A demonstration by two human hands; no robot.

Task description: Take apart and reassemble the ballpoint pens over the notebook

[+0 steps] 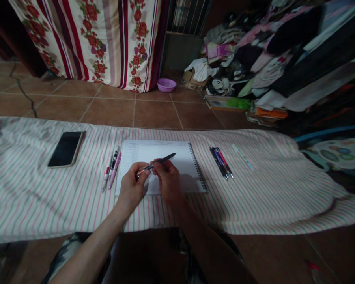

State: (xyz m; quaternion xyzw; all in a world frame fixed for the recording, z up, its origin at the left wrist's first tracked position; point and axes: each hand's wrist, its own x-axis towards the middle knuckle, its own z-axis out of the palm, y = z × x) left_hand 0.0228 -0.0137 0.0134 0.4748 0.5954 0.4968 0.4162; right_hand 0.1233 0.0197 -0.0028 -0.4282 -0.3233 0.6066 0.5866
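Note:
Between my two hands is a slim dark pen (pixel 167 157), held at a slant above the open spiral notebook (pixel 177 149). My left hand (pixel 135 179) pinches its lower, copper-coloured end. Further up the barrel, the fingers of my right hand (pixel 166 173) close around the middle, and the dark tip points up and to the right. The notebook's page is white, with a column of small marks along its left side and the wire binding on the right. To its left lie several pens (pixel 114 167), one of them pink. On the right rests another group of pens (pixel 221 162), dark and red.
A striped cloth (pixel 85 205) covers the low table. A phone (pixel 66 149) lies at the left, and a pale, thin pen-like item (pixel 243 156) at the right. Beyond are a flowered curtain (pixel 112 43), a purple basin (pixel 166 85) and heaped clothes (pixel 254 51).

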